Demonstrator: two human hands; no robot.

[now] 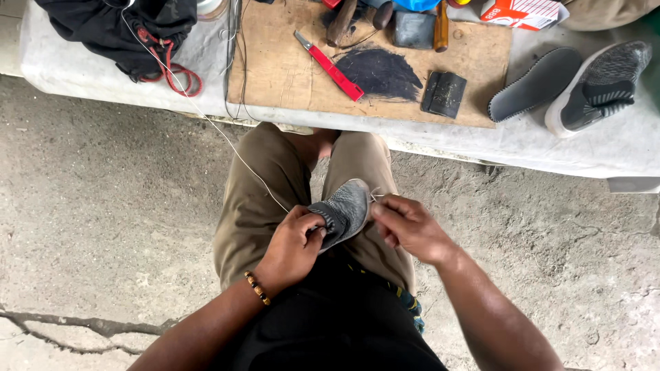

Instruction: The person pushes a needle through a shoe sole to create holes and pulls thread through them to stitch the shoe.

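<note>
A: Big stuff first. Concrete floor (103, 206) under you, pale worktop (481, 141) across the top, brown cardboard sheet (282, 69) on it.

B: What's on the worktop?

A: Black bag (110, 27) far left, a second grey shoe (598, 86) and a loose insole (536, 82) far right, a red-handled knife (330, 65) on the cardboard. All well apart from your hands.

B: And the thing you're holding?

A: Grey knit shoe (344, 209), on your lap between your knees, toe pointing away from you. Looks light and soft; the upper will likely fold, the pale sole edge is probably stiffer, so that's the place to grip.

B: Hands?

A: Your left hand (292, 244) is clenched on the shoe's heel end, fingers (313, 230) wrapped round it. Your right hand (405, 227) is pinched shut just beside the toe edge, seemingly on the white thread (206, 117); can't tell exactly, too small. That thread runs from the shoe up toward the bag.
</note>
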